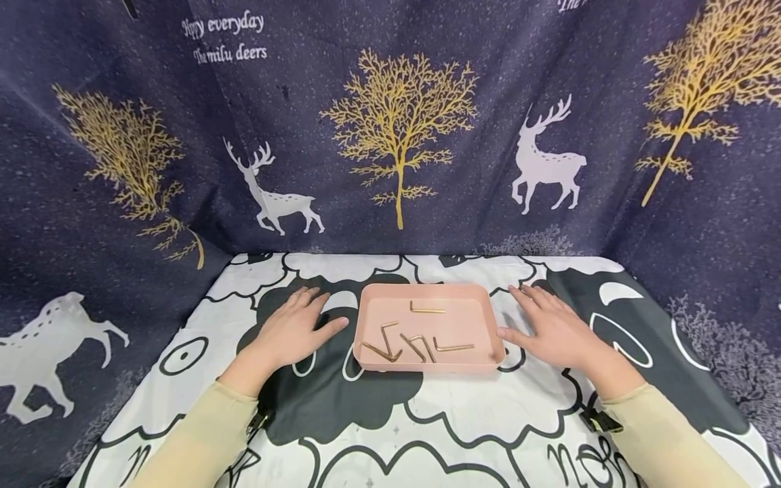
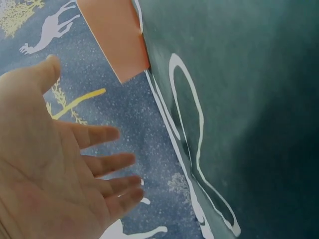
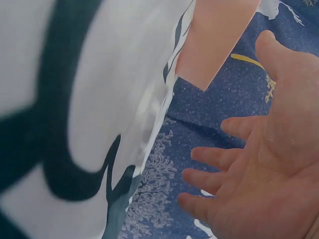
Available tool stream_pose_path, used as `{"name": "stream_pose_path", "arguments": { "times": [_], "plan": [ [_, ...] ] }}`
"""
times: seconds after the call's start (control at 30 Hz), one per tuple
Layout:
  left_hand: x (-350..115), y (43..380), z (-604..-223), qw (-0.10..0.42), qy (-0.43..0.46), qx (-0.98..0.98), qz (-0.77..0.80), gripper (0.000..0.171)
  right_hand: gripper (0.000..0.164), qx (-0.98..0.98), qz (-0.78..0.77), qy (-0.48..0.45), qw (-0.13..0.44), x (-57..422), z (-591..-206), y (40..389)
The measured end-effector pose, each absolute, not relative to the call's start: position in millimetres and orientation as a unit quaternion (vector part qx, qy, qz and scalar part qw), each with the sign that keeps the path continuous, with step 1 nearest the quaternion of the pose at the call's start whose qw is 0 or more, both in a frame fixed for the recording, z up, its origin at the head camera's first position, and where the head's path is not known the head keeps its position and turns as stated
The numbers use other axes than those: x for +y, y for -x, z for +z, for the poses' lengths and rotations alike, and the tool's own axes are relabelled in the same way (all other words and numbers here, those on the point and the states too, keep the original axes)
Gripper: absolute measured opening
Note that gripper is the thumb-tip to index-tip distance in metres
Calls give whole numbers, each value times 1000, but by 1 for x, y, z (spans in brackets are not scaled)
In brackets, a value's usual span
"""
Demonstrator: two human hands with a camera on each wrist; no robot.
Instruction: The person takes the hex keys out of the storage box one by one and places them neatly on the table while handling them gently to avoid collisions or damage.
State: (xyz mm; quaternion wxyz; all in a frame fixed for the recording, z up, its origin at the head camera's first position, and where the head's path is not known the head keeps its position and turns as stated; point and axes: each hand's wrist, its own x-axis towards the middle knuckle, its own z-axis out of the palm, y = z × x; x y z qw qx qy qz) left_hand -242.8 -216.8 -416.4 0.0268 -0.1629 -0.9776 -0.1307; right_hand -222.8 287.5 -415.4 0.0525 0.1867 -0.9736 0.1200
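Several L-shaped metal keys (image 1: 454, 348) lie in pink tray (image 1: 466, 322), between left hand (image 1: 294, 332) and right hand (image 1: 556, 332). Both hands spread, thumbs toward tray (near-mirrored, from where I stand); black-and-white cloth (image 1: 482, 410) beneath.

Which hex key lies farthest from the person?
The lone hex key toward the far wall of the pink tray; all the others lie closer to its near wall.

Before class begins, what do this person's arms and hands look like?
The long, pale beige fabric sleeves look plain. The bare left hand and bare right hand show no gloves. Small black pieces with yellowish edges show beside the sleeves.
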Motion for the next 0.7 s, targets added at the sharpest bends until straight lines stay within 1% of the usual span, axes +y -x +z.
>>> {"name": "stream_pose_path", "arguments": {
  "times": [0.17,0.4,0.53,0.63,0.7],
  "plan": [
    [-209,245,-413,16,162,-974,-159,91,96,-972,141,-182,33,281,-414,226],
    [-200,251,-414,3,170,-970,-174,85,100,-969,182,-169,-12,271,-412,232],
    [-196,254,-415,-7,179,-966,-184,72,100,-965,194,-176,-13,266,-412,234],
    [-192,256,-414,-24,179,-963,-201,61,100,-964,194,-181,-10,264,-412,235],
    [-190,258,-413,-35,176,-960,-214,56,100,-964,194,-181,-9,262,-412,237]
  ]
}}
